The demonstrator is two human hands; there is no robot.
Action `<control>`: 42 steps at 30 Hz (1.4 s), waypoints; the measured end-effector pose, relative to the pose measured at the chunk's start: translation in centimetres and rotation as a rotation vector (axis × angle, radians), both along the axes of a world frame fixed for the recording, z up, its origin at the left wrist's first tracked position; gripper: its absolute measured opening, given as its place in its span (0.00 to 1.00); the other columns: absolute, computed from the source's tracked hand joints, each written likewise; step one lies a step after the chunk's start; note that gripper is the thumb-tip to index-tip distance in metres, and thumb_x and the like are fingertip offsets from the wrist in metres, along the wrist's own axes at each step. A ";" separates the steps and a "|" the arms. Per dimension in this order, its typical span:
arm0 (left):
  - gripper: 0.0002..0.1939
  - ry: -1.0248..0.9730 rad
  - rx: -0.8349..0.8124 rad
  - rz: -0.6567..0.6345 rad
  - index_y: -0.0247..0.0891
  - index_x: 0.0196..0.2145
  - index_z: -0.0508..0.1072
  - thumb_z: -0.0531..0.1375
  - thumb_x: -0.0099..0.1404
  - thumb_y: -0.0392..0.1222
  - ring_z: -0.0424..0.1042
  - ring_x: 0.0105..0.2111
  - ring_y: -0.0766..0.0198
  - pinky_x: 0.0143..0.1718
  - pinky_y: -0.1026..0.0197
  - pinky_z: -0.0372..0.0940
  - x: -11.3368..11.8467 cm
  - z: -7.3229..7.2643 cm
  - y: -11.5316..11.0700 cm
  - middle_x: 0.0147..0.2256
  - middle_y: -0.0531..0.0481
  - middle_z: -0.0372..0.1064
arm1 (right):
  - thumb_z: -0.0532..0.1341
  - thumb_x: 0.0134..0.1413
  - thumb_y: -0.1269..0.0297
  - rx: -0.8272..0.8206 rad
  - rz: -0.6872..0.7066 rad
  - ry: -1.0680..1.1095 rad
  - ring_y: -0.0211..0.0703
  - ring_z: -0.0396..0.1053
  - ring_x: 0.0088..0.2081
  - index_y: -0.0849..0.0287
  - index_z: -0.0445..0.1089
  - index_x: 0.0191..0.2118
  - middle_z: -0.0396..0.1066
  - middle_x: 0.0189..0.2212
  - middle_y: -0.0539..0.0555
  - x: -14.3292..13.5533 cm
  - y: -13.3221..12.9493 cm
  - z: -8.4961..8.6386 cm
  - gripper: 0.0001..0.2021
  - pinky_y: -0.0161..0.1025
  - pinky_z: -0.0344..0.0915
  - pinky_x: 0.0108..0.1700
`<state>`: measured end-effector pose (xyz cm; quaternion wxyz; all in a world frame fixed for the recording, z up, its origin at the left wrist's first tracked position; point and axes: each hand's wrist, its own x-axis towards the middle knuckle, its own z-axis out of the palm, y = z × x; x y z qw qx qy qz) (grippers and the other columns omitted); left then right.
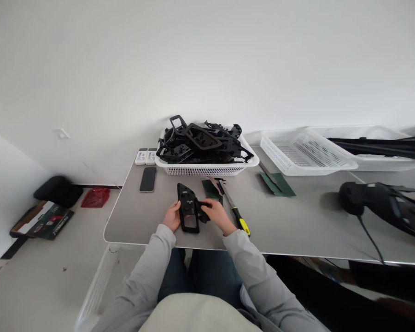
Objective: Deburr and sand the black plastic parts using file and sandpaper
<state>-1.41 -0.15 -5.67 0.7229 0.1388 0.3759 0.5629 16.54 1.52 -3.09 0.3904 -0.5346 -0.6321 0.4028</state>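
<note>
A black plastic trim piece (187,199) with a rectangular opening is held upright, its lower end close to the table's front edge. My left hand (172,216) grips its left side. My right hand (218,215) is closed, thumb and fingers pinching a small dark piece (203,213) at the trim piece's right side; whether the two are joined I cannot tell. Just right of that hand lies a file (242,223) with a black and yellow handle. A folded green sheet (211,190), like sandpaper, rests behind the hands.
A white basket (207,170) heaped with black plastic parts stands behind. Beside it are a phone (148,179) and two small white boxes (145,156). To the right sit another green sheet (279,184), white baskets (309,150) and a black corded object (376,203).
</note>
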 end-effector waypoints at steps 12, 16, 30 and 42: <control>0.03 -0.033 -0.012 0.079 0.34 0.30 0.72 0.62 0.57 0.36 0.73 0.24 0.64 0.30 0.59 0.71 -0.1 0.1 0.1 0.26 0.48 0.74 | 0.54 0.51 0.70 0.152 0.035 -0.086 0.44 0.70 0.44 0.58 0.73 0.43 0.72 0.39 0.56 -2.4 -0.4 0.0 0.15 0.42 0.66 0.47; 0.03 -0.048 -0.036 0.117 0.34 0.31 0.71 0.59 0.59 0.36 0.73 0.24 0.64 0.30 0.59 0.71 -0.2 -0.1 0.3 0.25 0.49 0.73 | 0.55 0.49 0.71 0.087 0.101 -0.137 0.44 0.71 0.41 0.60 0.73 0.42 0.73 0.38 0.57 -1.7 -2.2 0.1 0.15 0.41 0.67 0.44; 0.04 -0.050 -0.041 0.164 0.35 0.32 0.72 0.57 0.62 0.36 0.74 0.27 0.64 0.37 0.55 0.72 0.2 0.6 0.3 0.29 0.48 0.75 | 0.55 0.46 0.72 0.032 0.080 -0.214 0.45 0.71 0.43 0.60 0.74 0.41 0.75 0.40 0.57 -1.6 -2.0 2.1 0.15 0.41 0.66 0.46; 0.04 -0.031 -0.038 0.187 0.35 0.34 0.71 0.60 0.60 0.38 0.75 0.35 0.60 0.39 0.54 0.71 0.2 0.2 0.4 0.32 0.46 0.75 | 0.55 0.45 0.73 0.005 0.173 -0.204 0.44 0.72 0.38 0.59 0.75 0.39 0.75 0.37 0.55 -0.3 -3.7 0.7 0.15 0.40 0.67 0.42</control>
